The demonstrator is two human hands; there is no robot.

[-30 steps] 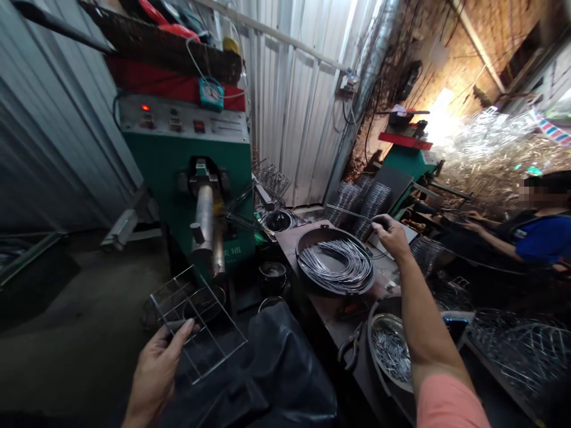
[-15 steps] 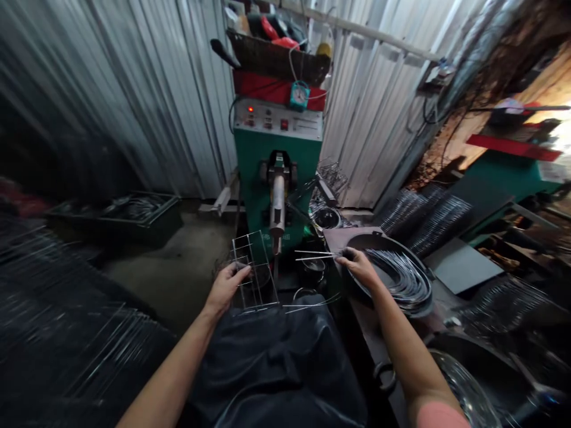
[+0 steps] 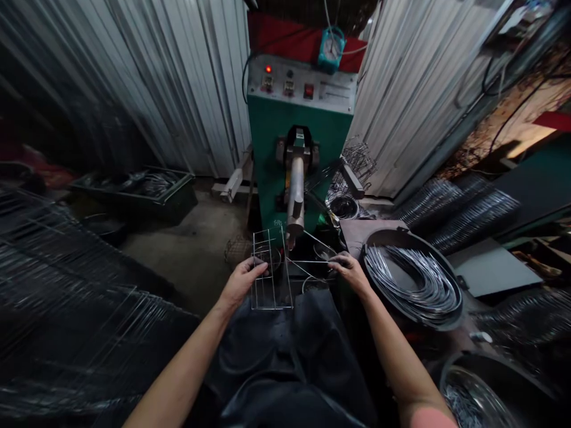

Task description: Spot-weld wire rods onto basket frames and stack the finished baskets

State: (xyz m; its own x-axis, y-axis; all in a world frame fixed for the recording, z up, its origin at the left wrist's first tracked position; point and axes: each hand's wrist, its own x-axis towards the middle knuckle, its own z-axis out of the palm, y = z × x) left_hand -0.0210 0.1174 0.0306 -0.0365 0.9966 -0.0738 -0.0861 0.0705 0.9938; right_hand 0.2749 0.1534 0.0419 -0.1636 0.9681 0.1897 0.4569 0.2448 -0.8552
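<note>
My left hand (image 3: 244, 279) pinches the left side of a small wire rack (image 3: 272, 279), which stands upright above my dark apron (image 3: 289, 362). Thin metal wires (image 3: 310, 261) are held between the fingertips of my right hand (image 3: 348, 270); they point left, spread at angles, with their tips near the rack's right side. Just above the rack juts the cylindrical metal arm (image 3: 295, 196) of a green machine (image 3: 267, 137). Whether the wires touch the rack is too fine to tell.
On the right, a round pan (image 3: 459, 297) holds a coil of curved wires. Stacked wire grids (image 3: 66, 333) fill the left. A green bin (image 3: 178, 193) of metal parts lies on the floor by the corrugated wall (image 3: 196, 83). Another basin (image 3: 450, 368) is at lower right.
The view has shifted, with the machine now larger and higher. My right hand has come closer to the rack with its wires. The rack stands straighter in my left hand.
</note>
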